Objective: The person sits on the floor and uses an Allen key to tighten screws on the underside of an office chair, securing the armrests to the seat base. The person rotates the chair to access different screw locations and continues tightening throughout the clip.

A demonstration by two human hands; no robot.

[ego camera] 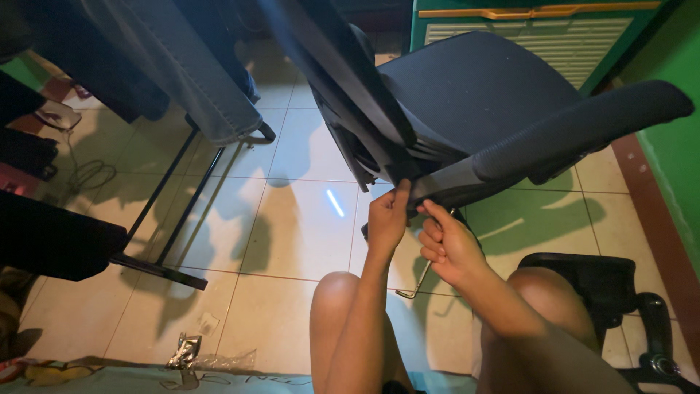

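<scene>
**A:** what's actually on the floor there?

**B:** pale tiled floor (292,233). Taking the black rack foot (157,270) as the landmark: crumpled clear plastic wrapper (208,357) sits near it, down toward me. Loose cable (87,175) lies up and left of it. The black wheeled chair base (620,306) is well apart, far right, by my knee.

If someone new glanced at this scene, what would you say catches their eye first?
Most striking is the black office chair, tipped over the tiled floor at centre. Just below it, the left hand and right hand meet at the base of its armrest, the right holding a thin metal key. At upper left, jeans hang on a rack.
</scene>
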